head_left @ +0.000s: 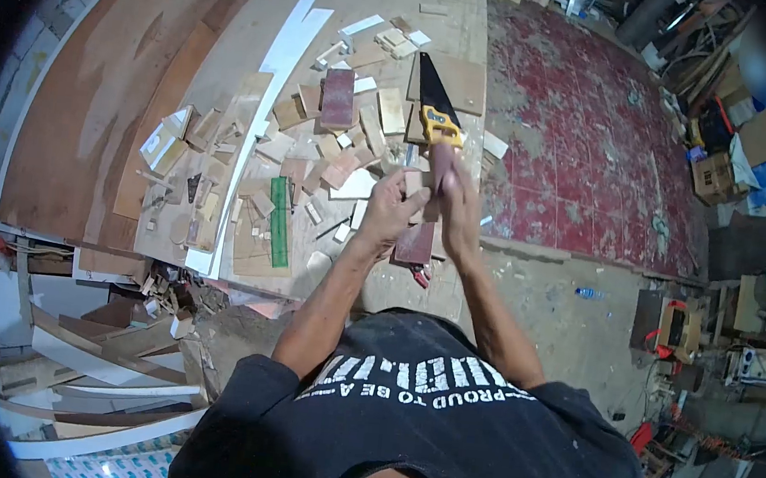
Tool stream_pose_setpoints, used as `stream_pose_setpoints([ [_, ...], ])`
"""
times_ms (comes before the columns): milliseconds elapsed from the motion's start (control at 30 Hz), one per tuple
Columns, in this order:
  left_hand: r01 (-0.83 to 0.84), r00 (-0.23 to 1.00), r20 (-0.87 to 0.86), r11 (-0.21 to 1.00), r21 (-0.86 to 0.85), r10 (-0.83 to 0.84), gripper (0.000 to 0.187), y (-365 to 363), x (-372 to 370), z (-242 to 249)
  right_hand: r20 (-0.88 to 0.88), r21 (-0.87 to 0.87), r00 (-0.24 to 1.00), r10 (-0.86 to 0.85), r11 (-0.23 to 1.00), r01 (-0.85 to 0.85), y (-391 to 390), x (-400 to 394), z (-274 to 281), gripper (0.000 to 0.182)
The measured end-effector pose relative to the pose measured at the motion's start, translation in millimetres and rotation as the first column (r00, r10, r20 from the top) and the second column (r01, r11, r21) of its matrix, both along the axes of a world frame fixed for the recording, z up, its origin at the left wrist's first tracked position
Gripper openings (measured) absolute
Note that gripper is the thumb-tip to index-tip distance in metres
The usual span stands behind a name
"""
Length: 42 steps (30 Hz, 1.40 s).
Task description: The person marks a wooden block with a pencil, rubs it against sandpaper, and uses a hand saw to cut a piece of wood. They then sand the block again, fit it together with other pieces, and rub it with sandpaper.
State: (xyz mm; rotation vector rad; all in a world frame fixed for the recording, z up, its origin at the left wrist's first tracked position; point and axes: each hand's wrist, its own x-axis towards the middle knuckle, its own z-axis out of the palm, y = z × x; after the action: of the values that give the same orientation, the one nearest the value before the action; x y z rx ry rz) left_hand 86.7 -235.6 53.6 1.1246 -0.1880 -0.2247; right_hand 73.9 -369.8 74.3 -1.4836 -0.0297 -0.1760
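Above the near right part of the workbench, my left hand (pixel 388 212) is closed round a small pale wood block (pixel 414 183). Close beside it, my right hand (pixel 461 208) is slightly blurred and grips a reddish-brown sanding block (pixel 441 163), held against or very near the wood; exact contact is hidden. A handsaw (pixel 441 125) with a yellow handle and black blade lies just beyond my hands. Under them rests another dark red sanding block (pixel 415 242), with a red-handled tool (pixel 420 278) at its near end.
Many wood offcuts (pixel 343 171) cover the workbench (pixel 378 289). A maroon block (pixel 337 98) lies among them, with a green ruler (pixel 280 223) at left. A long white strip (pixel 266 108) runs along the bench. Right of it are a red tiled floor (pixel 585 148) and cardboard boxes (pixel 714 176).
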Motion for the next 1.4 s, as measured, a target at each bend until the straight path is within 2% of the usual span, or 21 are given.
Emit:
stream_pose_setpoints([
  [67,-0.108,0.994,0.025,0.994,-0.003,0.108,0.024,16,16,-2,0.102,-0.273,0.994,0.029,0.962,0.000,4,-41,-23,0.046],
  [133,-0.180,0.982,-0.052,0.983,0.016,0.181,0.023,27,19,16,0.030,-0.365,0.970,0.241,0.906,-0.213,-5,-77,-31,0.046],
  [167,-0.154,0.988,-0.005,0.984,0.091,0.156,0.023,30,20,15,-0.271,-0.177,0.941,0.203,0.950,-0.256,-10,-83,-37,0.048],
  [200,-0.127,0.992,0.041,0.979,0.162,0.122,0.023,30,20,14,-0.067,-0.111,0.997,0.047,0.992,-0.054,-15,-69,-54,0.048],
  [300,-0.058,0.997,-0.036,0.992,0.115,0.062,0.028,25,18,10,0.004,-0.007,0.992,-0.124,0.992,0.124,-29,-41,-9,0.047],
  [367,-0.013,0.998,-0.060,0.995,0.096,0.019,0.029,18,16,13,0.197,-0.406,0.978,-0.063,0.903,0.140,-25,-32,-1,0.048],
  [400,0.005,0.995,-0.103,0.996,-0.094,-0.015,0.030,12,11,24,0.294,-0.513,0.956,0.011,0.846,0.148,-17,-26,-1,0.049],
  [433,0.009,0.989,-0.142,0.959,-0.283,-0.051,0.030,6,6,29,0.333,-0.538,0.943,-0.002,0.821,0.192,-6,-25,-4,0.050],
  [467,0.014,0.989,-0.139,0.958,-0.286,-0.056,0.030,0,3,26,0.375,-0.561,0.927,-0.007,0.794,0.233,3,-23,-7,0.050],
  [533,-0.138,0.941,-0.333,0.830,-0.540,-0.061,0.031,-6,-4,20,0.376,-0.581,0.926,-0.021,0.773,0.254,10,-10,-6,0.049],
  [733,-0.101,0.937,-0.329,0.806,-0.584,-0.121,0.032,4,-8,5,0.341,-0.621,0.939,0.044,0.760,0.190,17,-9,-9,0.048],
  [833,-0.106,0.950,-0.310,0.887,-0.449,-0.043,0.033,1,-14,8,0.449,-0.610,0.893,-0.012,0.726,0.317,17,9,-7,0.044],
  [933,-0.061,0.943,-0.313,0.861,-0.504,-0.117,0.034,6,-13,7,0.343,-0.551,0.938,-0.052,0.797,0.246,4,35,-5,0.043],
  [1000,-0.111,0.932,-0.351,0.858,-0.501,-0.085,0.032,7,-13,12,0.332,-0.552,0.943,-0.034,0.803,0.224,-2,36,-1,0.043],
  [1067,-0.103,0.942,-0.336,0.933,-0.346,-0.020,0.032,13,-11,7,0.324,-0.553,0.946,-0.009,0.810,0.197,-5,37,-1,0.043],
  [1167,-0.133,0.944,-0.324,0.964,-0.230,0.052,0.035,15,-9,11,0.313,-0.486,0.949,0.048,0.866,0.117,-8,38,-15,0.041],
  [1200,-0.125,0.950,-0.302,0.979,-0.158,0.073,0.035,16,-9,13,0.142,-0.205,0.988,0.057,0.978,-0.027,-7,37,-18,0.042],
  [1233,-0.124,0.950,-0.302,0.980,-0.158,0.072,0.035,17,-9,16,-0.021,0.119,0.993,0.119,0.986,-0.115,-8,38,-19,0.042],
  [1267,-0.133,0.953,-0.288,0.985,-0.108,0.097,0.037,18,-9,19,-0.020,0.119,0.993,0.117,0.986,-0.114,-10,37,-20,0.042],
  [1333,-0.139,0.955,-0.270,0.989,-0.058,0.118,0.039,17,-7,18,-0.097,0.310,0.970,0.223,0.933,-0.183,-13,29,-13,0.044],
  [1400,-0.179,0.965,-0.181,0.981,0.067,0.189,0.040,15,-6,16,-0.130,0.379,0.958,0.254,0.906,-0.188,-15,20,-5,0.045],
])
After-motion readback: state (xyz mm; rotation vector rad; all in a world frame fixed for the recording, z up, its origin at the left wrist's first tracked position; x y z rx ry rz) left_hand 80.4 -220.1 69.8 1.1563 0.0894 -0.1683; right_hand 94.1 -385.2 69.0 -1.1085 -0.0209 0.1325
